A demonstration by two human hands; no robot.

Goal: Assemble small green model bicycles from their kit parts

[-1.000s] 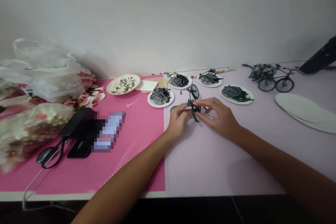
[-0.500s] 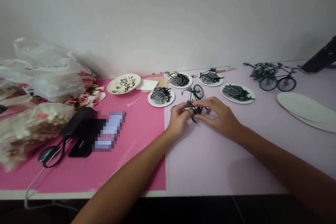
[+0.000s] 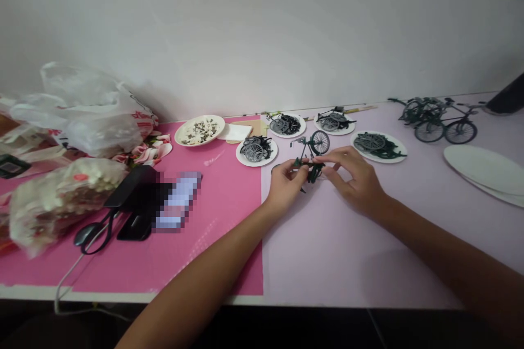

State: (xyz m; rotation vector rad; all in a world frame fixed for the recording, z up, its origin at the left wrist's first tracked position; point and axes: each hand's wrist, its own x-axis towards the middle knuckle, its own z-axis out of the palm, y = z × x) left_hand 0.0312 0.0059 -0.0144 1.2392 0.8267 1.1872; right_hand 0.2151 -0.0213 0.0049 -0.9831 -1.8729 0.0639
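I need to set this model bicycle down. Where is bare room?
Bare: lilac mat between the forearms, toward the near edge. Crowded: part plates behind the model bicycle in the left hand and right hand; bags and scissors left.

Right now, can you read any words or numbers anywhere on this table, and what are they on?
No text here can be read.
Red print on the plastic bag: too blurred to read.
Square mark on the dark card at the left edge: too small to read.
Pixelated patch: unreadable.
Toy bicycle held by the left hand and right hand: no writing shows.
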